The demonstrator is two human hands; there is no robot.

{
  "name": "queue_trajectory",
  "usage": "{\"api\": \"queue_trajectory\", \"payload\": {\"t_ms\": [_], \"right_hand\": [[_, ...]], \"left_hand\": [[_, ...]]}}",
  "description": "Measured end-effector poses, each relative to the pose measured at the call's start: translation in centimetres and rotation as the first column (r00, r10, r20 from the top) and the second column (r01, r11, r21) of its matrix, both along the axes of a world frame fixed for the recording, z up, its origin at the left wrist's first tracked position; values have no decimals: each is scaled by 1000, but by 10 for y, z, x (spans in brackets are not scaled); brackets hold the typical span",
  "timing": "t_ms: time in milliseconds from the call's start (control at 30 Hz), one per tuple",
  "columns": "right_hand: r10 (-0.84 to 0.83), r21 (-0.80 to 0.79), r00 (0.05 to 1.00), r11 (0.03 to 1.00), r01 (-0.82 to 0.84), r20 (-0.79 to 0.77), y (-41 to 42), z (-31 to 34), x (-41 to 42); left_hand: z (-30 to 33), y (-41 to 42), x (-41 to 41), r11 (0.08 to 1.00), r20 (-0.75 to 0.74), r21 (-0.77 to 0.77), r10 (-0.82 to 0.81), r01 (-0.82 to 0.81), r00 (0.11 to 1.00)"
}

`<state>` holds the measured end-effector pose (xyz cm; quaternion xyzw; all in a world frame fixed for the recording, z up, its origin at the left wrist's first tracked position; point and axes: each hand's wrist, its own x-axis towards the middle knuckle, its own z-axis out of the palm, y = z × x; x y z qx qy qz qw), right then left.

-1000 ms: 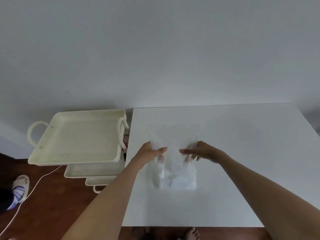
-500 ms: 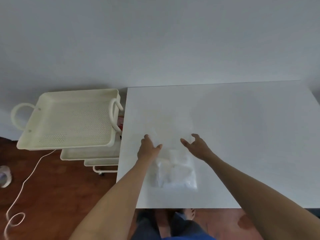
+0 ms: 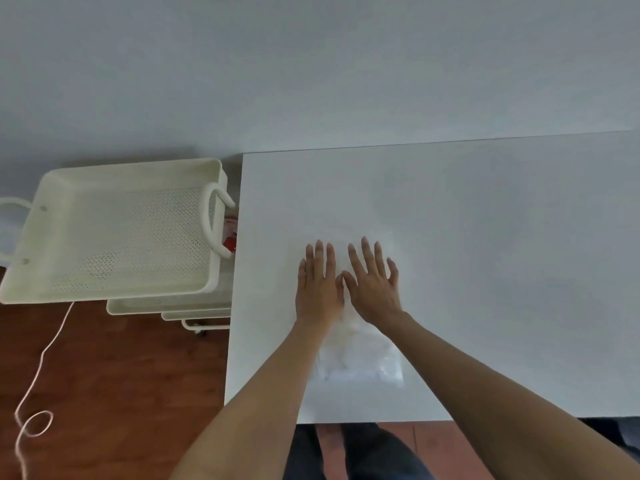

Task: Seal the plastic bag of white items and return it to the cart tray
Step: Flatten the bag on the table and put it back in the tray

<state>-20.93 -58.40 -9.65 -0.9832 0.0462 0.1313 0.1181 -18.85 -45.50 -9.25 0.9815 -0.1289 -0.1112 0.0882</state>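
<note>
A clear plastic bag of white items [image 3: 360,362] lies flat on the white table [image 3: 485,271], near its front edge. My left hand [image 3: 318,282] and my right hand [image 3: 374,282] lie side by side, palms down and fingers spread, pressing flat on the bag's far, nearly see-through end. Neither hand grips anything. The bag's filled part shows between my forearms. The cream cart's top tray [image 3: 114,230], perforated and with looped handles, stands to the left of the table.
Lower cart trays [image 3: 166,308] show under the top one, with a red-and-white item [image 3: 230,233] between cart and table. A thin white cord [image 3: 38,375] trails over the wooden floor at the left. A plain wall rises behind the table.
Both hands went from pinching the bag's upper part to lying flat on it, side by side. The camera tilted down and closer.
</note>
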Motion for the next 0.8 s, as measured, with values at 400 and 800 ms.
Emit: {"api": "queue_trajectory", "payload": {"t_ms": [400,800], "right_hand": [[-87,28,985,996,84,151,3,-30,-9],[-96,8,991,995,95,89,3,-44,-4]], "left_hand": [[-29,8,-1,1000,52,-2,5,-5,999],[-42,6,1,999,35,13,45,-45,998]]}}
